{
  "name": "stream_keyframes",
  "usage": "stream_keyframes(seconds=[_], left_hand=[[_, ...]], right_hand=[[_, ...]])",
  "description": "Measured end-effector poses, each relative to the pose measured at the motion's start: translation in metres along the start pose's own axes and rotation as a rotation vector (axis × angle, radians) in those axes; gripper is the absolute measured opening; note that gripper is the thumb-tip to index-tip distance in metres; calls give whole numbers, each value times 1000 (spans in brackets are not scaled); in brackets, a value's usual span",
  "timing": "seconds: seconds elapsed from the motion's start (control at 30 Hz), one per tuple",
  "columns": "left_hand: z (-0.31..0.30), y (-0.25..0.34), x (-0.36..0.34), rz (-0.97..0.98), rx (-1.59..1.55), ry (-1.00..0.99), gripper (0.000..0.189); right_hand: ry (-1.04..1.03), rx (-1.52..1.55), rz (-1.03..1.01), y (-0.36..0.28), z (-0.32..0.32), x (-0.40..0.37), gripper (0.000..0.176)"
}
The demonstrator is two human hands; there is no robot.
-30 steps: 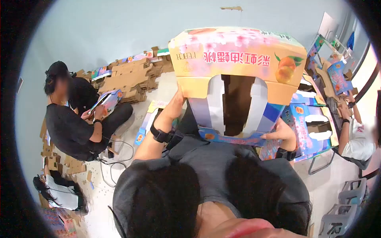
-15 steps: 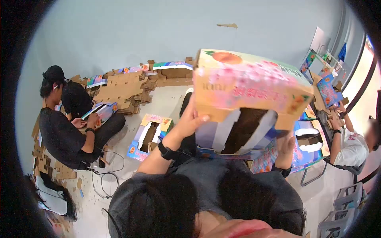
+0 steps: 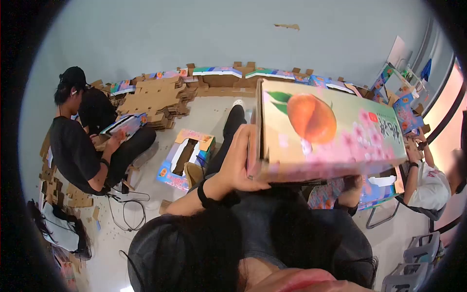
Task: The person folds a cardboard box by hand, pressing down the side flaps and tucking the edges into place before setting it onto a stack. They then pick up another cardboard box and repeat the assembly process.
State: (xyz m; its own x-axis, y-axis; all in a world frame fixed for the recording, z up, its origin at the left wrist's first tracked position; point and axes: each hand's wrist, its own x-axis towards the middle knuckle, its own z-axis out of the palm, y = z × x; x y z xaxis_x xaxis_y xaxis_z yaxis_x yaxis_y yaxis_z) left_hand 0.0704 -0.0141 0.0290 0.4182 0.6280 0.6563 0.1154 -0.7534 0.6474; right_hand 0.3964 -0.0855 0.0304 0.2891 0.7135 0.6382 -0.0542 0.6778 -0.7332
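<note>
Close in front of me is a cardboard fruit box [image 3: 335, 134] with a peach, pink blossoms and lettering on the panel facing me. My left hand [image 3: 241, 163] is shut on its left end, with the thumb along the lower edge and the fingers up the side. My right hand [image 3: 351, 189] is low behind the box's right part; its fingers are hidden and blurred, so its grip cannot be made out. On the floor to the left stands another printed box [image 3: 187, 158] with a dark slot opening and white flaps, near my leg.
Flat cardboard stacks [image 3: 151, 102] lie along the wall. A person in black [image 3: 78, 151] sits at left with a printed box. At right, a person in a white shirt [image 3: 430, 182] handles cardboard beside another printed box [image 3: 374, 194]. Cables [image 3: 126, 209] run over the floor; grey stools [image 3: 421, 248] stand lower right.
The box in my hands has turned: its slotted side has swung out of sight and the large peach panel now faces me. My left hand has moved slightly lower.
</note>
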Motion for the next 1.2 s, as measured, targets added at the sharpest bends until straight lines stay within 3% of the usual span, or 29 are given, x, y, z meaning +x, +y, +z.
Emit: stream_keyframes(seconds=[0.07,0.17,0.43,0.7,1.0,1.1,1.2], left_hand=[[-1,-6,-4,-213,-118,-34,119],[4,-13,3,-100,-144,136,113],[0,-13,7,-123,-294,141,108],[0,-10,3,-107,-392,154,119],[-11,-33,-1,-207,-267,90,127],[-35,-24,0,-333,-376,-67,132],[-60,-18,3,-317,-293,-186,137]], right_hand=[[-11,5,1,4,9,5,103],[-26,10,-7,11,16,13,102],[-48,7,-8,18,21,21,98],[-32,-21,9,15,27,16,93],[-22,-36,21,15,30,13,89],[-20,-22,9,18,29,18,87],[-16,-27,7,19,29,19,86]])
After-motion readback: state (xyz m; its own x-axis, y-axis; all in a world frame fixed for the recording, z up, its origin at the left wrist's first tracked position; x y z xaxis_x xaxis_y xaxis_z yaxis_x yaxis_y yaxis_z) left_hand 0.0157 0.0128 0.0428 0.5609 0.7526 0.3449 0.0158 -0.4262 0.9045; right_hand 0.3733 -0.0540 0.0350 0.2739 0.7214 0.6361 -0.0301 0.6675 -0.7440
